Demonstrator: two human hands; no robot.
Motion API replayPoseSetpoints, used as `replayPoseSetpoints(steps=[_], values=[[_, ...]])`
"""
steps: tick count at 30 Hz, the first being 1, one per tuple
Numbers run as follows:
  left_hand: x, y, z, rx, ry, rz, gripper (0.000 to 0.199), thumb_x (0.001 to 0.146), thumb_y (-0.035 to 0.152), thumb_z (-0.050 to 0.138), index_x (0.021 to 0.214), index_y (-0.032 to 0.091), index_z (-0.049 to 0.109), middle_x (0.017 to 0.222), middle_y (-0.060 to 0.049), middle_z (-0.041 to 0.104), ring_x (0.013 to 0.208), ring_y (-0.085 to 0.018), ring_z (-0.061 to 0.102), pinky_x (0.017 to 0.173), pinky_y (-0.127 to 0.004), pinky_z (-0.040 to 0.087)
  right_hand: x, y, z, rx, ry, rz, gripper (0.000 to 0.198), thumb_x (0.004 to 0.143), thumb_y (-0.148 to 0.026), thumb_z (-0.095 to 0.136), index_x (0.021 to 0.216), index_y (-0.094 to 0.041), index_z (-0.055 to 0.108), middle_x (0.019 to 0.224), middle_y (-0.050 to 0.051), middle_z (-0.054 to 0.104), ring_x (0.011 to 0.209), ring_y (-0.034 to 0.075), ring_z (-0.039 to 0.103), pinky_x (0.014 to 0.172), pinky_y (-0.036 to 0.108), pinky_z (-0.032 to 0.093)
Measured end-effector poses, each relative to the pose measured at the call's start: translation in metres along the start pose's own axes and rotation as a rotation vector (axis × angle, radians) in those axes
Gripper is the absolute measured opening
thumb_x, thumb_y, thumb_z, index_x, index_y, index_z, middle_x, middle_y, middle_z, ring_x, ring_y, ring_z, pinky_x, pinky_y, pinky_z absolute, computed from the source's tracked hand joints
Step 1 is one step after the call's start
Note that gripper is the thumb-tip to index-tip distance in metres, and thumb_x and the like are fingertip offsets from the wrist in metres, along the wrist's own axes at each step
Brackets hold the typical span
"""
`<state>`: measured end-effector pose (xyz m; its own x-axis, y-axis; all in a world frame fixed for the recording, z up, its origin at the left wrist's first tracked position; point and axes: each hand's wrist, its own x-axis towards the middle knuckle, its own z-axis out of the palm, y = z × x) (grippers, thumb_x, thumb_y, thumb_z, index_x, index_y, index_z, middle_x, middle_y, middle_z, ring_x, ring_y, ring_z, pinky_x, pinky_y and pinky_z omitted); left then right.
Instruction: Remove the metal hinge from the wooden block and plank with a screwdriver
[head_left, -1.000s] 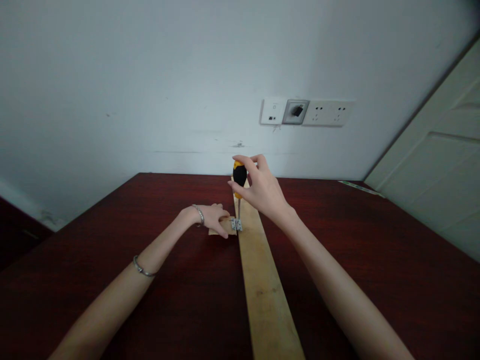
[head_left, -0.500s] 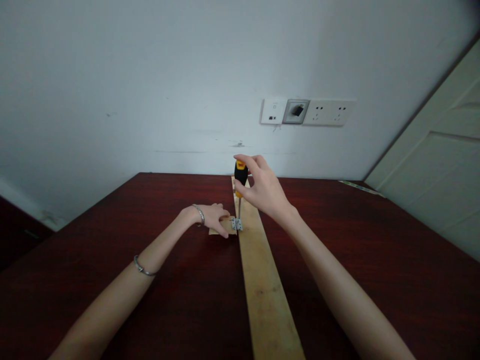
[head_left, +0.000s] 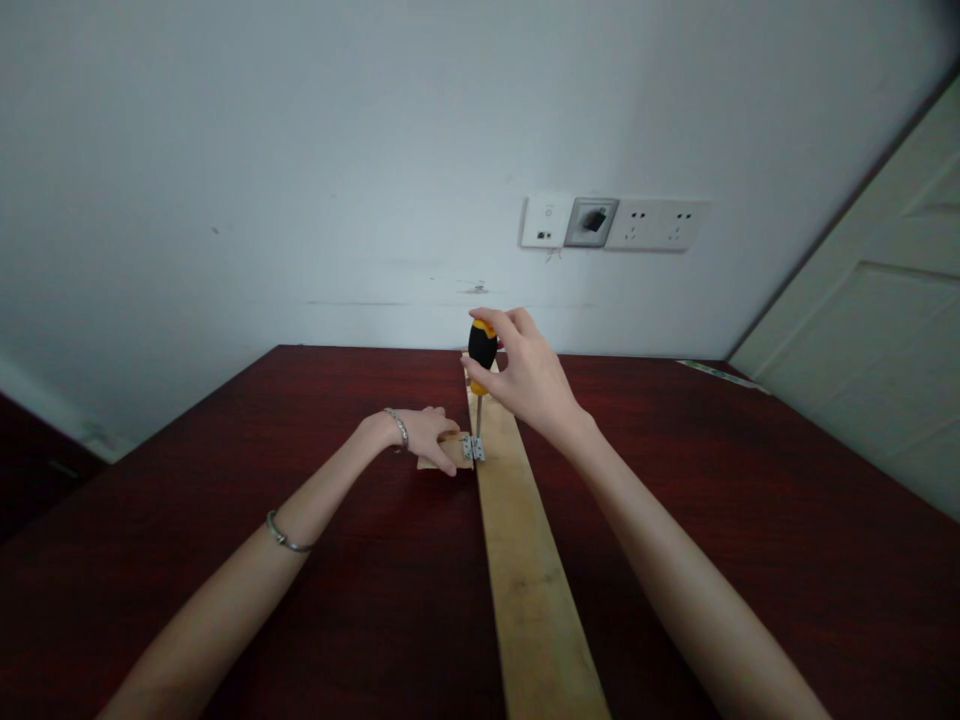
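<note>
My right hand (head_left: 531, 375) is closed around the yellow-and-black handle of a screwdriver (head_left: 482, 345). The screwdriver stands nearly upright, its shaft reaching down to a small metal hinge (head_left: 473, 448); the exact tip contact is too small to make out. One leaf of the hinge lies on a long wooden plank (head_left: 517, 530), the other on a short wooden board (head_left: 444, 456) at the plank's left edge. Spread over that short board, my left hand (head_left: 426, 436) presses on it with thumb and fingers apart.
The dark red tabletop (head_left: 337, 600) runs back to a pale wall (head_left: 300, 150) with switches and sockets (head_left: 622, 223). A thin printed strip (head_left: 721, 375) lies at the back right, near a white panelled door (head_left: 885, 300).
My right thumb and fingers have shifted slightly on the screwdriver handle, which shows turned a little. My left hand, the boards and the hinge stay in place.
</note>
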<state>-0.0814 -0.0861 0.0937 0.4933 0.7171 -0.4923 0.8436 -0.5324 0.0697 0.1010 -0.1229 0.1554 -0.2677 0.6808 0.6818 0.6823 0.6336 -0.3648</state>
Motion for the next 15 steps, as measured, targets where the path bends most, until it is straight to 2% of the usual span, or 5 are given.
replayPoseSetpoints(steps=[4,10,15], values=[[-0.0008,0.0007,-0.0010,-0.002,-0.003,0.007,0.096,0.058,0.075,0.056,0.133,0.016,0.048,0.120,-0.014,0.052,0.106,-0.032,0.049,0.090,-0.036,0.042,-0.0001,0.0007,0.0000,-0.002,0.012,-0.005,0.040,0.082,-0.033,0.057,0.121,-0.025,0.053,0.107,0.007,0.048,0.077,0.016,0.054,0.069,0.033,0.050],[-0.0035,0.0028,-0.0026,-0.011,-0.005,-0.018,0.095,0.059,0.074,0.057,0.135,0.017,0.047,0.123,-0.013,0.052,0.109,-0.032,0.049,0.091,-0.035,0.042,-0.0001,-0.0016,-0.0021,-0.004,0.007,-0.020,0.046,0.079,-0.023,0.053,0.125,-0.021,0.048,0.105,0.008,0.053,0.082,0.018,0.054,0.074,0.034,0.048],[-0.0034,0.0029,-0.0023,-0.004,-0.008,-0.016,0.095,0.059,0.075,0.056,0.135,0.017,0.047,0.124,-0.014,0.051,0.110,-0.032,0.048,0.092,-0.035,0.042,-0.0003,-0.0017,-0.0012,-0.004,0.024,-0.010,0.039,0.082,-0.035,0.058,0.119,-0.024,0.054,0.107,0.007,0.049,0.080,0.016,0.054,0.067,0.031,0.049]])
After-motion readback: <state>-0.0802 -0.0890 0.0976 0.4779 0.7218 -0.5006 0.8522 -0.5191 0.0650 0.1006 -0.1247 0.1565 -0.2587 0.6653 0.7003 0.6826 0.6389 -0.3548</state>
